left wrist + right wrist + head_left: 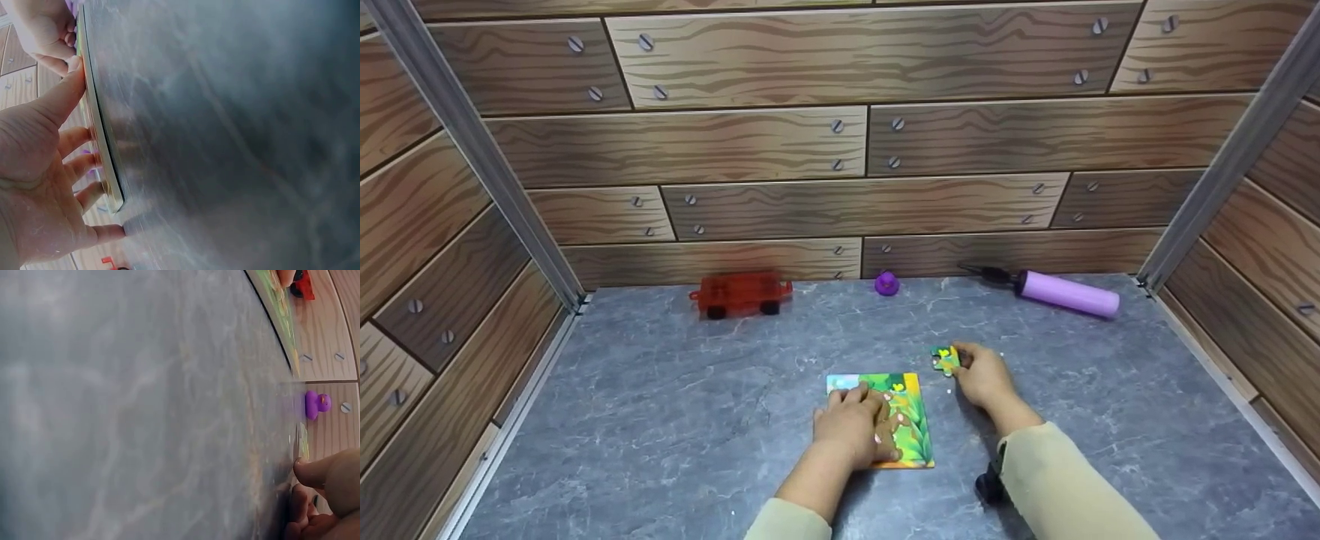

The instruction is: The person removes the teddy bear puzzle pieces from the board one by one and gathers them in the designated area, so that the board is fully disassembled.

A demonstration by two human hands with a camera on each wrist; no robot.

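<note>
A colourful jigsaw board (911,420) with a green leafy picture lies flat on the grey marbled table (675,420). My left hand (855,424) rests on it with straight, spread fingers pressing down; in the left wrist view the fingers (79,140) lie along the board's edge (104,152). My right hand (982,375) is just right of the board's far corner and pinches a small green and yellow puzzle piece (945,361) at the table surface. In the right wrist view only the thumb (326,472) and the board's edge (281,312) show.
Along the back wall stand a red toy car (741,294), a small purple duck (886,283) (316,404) and a purple hand pump (1061,292). Wood-pattern walls with metal corner posts close in the table on three sides.
</note>
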